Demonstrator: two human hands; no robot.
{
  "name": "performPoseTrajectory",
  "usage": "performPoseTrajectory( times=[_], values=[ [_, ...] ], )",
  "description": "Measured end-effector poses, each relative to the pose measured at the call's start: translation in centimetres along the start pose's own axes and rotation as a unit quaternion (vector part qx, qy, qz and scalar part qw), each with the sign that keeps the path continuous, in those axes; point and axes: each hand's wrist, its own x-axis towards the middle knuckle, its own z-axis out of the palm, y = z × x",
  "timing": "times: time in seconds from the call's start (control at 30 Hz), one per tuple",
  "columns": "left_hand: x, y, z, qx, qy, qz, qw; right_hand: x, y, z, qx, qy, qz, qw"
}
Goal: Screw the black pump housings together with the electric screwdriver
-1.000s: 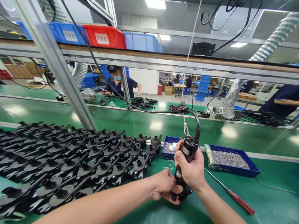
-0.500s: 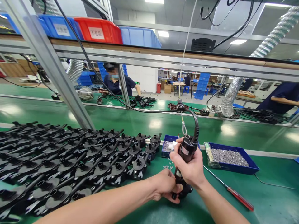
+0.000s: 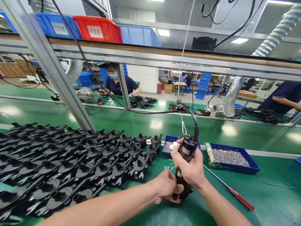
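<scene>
My right hand [image 3: 190, 168] is wrapped round a black electric screwdriver [image 3: 185, 153] that hangs from a cord and stands upright, tip down. Under the tip sits a small black plastic part [image 3: 187, 191] on the green bench. My left hand [image 3: 166, 187] is closed on that part, fingers pinched at the screwdriver's lower end. Most of the part is hidden by both hands.
Rows of several black plastic parts [image 3: 70, 160] cover the bench to the left. Two blue trays of screws [image 3: 231, 159] [image 3: 168, 147] lie behind my hands, and a red-handled screwdriver [image 3: 240, 197] at the right. A green conveyor [image 3: 141, 122] runs beyond; other people work across it.
The view has shifted slightly; both hands and the screwdriver stay on the same part, almost unmoved.
</scene>
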Motion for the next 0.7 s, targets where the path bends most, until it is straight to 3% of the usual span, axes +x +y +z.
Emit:
performPoseTrajectory(
  times=[0.13, 0.2, 0.27, 0.33, 0.43, 0.5, 0.6, 0.7],
  values=[
    [-0.9, 0.4, 0.2, 0.017, 0.010, 0.031, 0.999, 0.1, 0.0, -0.4, 0.005, -0.027, 0.004, 1.000],
    [-1.6, 0.8, 0.3, 0.093, 0.009, 0.064, 0.994, 0.1, -0.3, -0.8, 0.011, -0.044, 0.000, 0.999],
    [-2.5, 1.4, 0.3, 0.232, 0.028, 0.120, 0.965, 0.2, -1.0, -1.5, 0.015, -0.049, -0.012, 0.999],
    [-3.4, 1.9, 0.2, 0.369, 0.058, 0.169, 0.912, 0.3, -2.1, -2.4, -0.001, -0.029, -0.030, 0.999],
    [-3.7, 2.7, -0.2, 0.465, 0.024, 0.143, 0.873, 0.7, -3.6, -3.7, -0.075, 0.024, -0.036, 0.996],
    [-2.7, 3.1, -0.4, 0.499, 0.040, 0.152, 0.852, 1.0, -3.9, -4.2, -0.147, 0.027, -0.001, 0.989],
    [0.2, 3.8, -0.2, 0.526, 0.125, 0.217, 0.813, 1.5, -2.8, -4.5, -0.254, 0.008, 0.046, 0.966],
    [3.3, 4.1, 0.1, 0.519, 0.133, 0.235, 0.811, 1.9, -1.0, -4.4, -0.283, -0.009, 0.051, 0.958]
  ],
)
